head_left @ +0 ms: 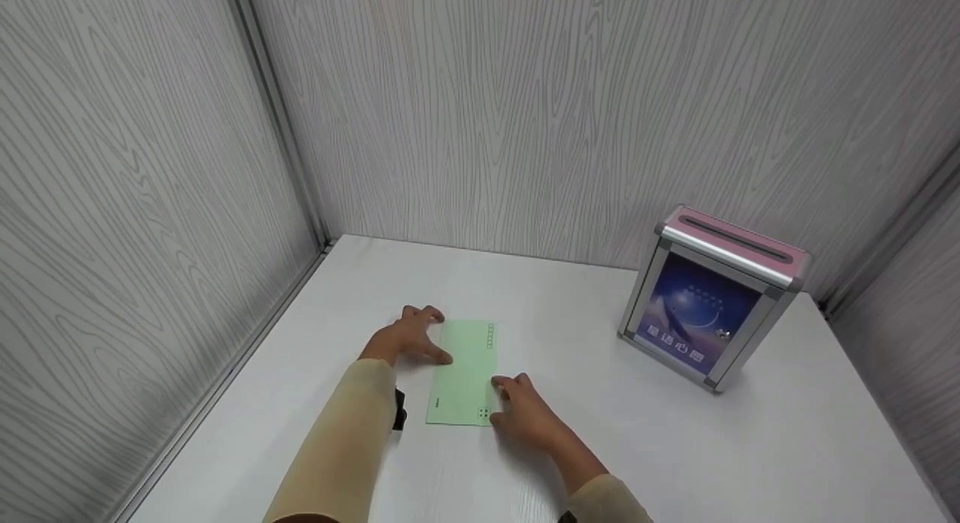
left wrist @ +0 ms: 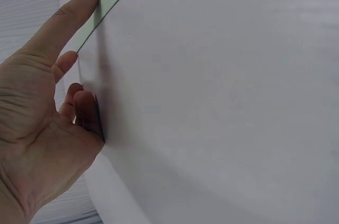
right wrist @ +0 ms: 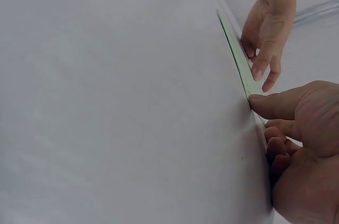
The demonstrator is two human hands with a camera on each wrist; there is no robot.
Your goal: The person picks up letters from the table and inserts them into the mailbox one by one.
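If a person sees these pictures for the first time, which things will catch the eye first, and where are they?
First comes the pale green envelope, lying flat near the middle of the white table, with the left hand touching its left edge and the right hand at its near right corner. Next is the box with a pink slotted top and a blue front picture, standing at the table's far right near the grey wood-grain walls.

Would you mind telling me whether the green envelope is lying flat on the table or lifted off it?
Flat. The green envelope lies spread on the white table, with the left hand and right hand touching its opposite edges.
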